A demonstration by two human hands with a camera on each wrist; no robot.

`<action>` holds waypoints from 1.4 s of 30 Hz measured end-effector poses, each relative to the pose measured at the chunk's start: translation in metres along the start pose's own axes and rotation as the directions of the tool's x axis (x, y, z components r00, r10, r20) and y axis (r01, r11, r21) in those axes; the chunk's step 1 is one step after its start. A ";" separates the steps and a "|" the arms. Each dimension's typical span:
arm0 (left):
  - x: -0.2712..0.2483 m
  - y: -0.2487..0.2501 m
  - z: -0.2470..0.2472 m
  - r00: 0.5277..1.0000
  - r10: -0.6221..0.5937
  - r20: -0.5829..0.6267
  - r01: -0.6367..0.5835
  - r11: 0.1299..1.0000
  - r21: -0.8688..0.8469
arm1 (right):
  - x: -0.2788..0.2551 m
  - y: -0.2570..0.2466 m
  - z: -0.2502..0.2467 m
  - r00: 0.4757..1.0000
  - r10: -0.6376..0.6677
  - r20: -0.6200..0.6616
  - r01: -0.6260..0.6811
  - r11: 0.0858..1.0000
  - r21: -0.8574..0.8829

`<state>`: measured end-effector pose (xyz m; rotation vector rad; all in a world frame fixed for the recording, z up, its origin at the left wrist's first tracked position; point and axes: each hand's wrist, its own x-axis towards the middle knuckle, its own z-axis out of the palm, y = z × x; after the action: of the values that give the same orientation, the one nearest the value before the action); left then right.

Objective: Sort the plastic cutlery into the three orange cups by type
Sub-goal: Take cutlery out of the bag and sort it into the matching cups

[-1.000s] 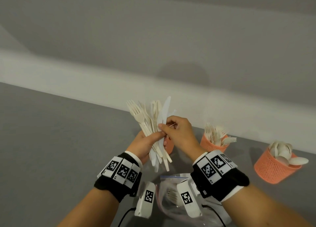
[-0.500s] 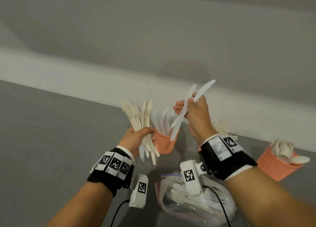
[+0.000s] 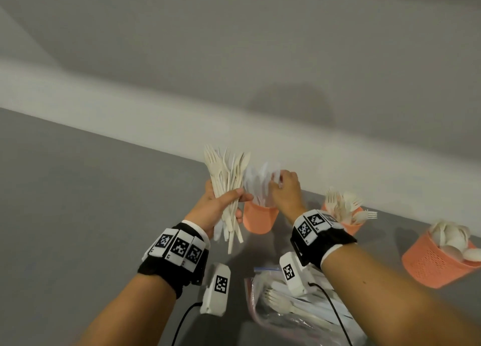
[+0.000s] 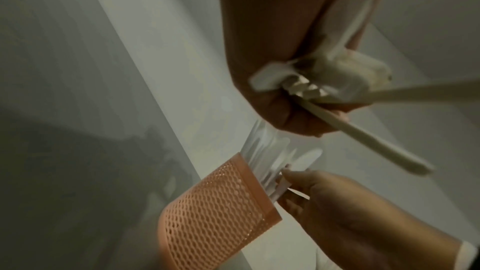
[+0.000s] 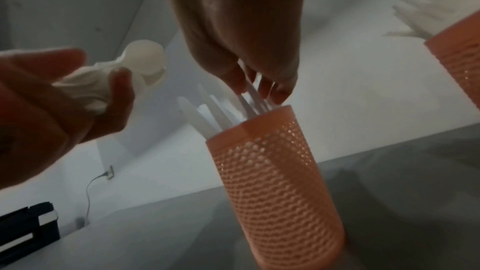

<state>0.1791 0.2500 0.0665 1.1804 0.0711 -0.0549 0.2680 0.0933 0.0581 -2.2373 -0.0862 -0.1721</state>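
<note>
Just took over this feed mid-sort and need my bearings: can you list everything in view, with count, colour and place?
Knife cup: one, orange mesh, between the hands, white knives inside.
Fork cup: one, orange, right of it, cream forks.
Spoon cup: one, orange, far right, cream spoons.
Cutlery bundle: count unclear, cream, in the left fist.
Zip bag: one, clear, near edge, cutlery inside.
Table: grey.
Left hand: grips the bundle.
Right hand: fingertips at the knives over the knife cup.
</note>
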 end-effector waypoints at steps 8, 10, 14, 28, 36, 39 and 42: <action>0.010 -0.002 -0.001 0.978 0.049 -0.202 -0.092 0.974 -0.208 | -0.041 -0.041 -0.025 0.854 -0.513 -0.087 0.518 0.853 0.063; 0.012 -0.001 0.002 0.969 0.074 -0.235 -0.124 0.971 -0.205 | -0.062 -0.051 -0.022 0.808 -0.563 0.172 0.544 0.826 0.148; 0.011 0.001 0.007 0.950 0.096 -0.297 -0.154 0.972 -0.178 | -0.085 -0.054 -0.010 0.747 -0.460 0.479 0.558 0.827 -0.076; 0.019 0.008 0.003 0.929 0.037 -0.369 -0.180 0.914 -0.362 | -0.098 -0.031 -0.026 0.676 -0.638 0.368 0.709 0.699 -0.091; 0.041 -0.006 -0.008 0.840 -0.068 -0.539 -0.171 0.909 -0.381 | -0.095 -0.016 -0.036 0.885 -0.451 0.117 0.348 0.806 0.478; 0.046 -0.010 -0.007 0.831 -0.076 -0.551 -0.184 0.897 -0.402 | -0.094 -0.023 -0.030 0.919 -0.363 0.155 0.225 0.805 0.549; 0.047 -0.011 -0.007 0.832 -0.070 -0.550 -0.196 0.891 -0.410 | -0.091 -0.028 -0.030 0.928 -0.345 0.142 0.213 0.803 0.557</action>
<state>0.2248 0.2520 0.0503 0.6921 0.5340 0.3573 0.1719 0.0866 0.0844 -1.6610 -0.5390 -0.0289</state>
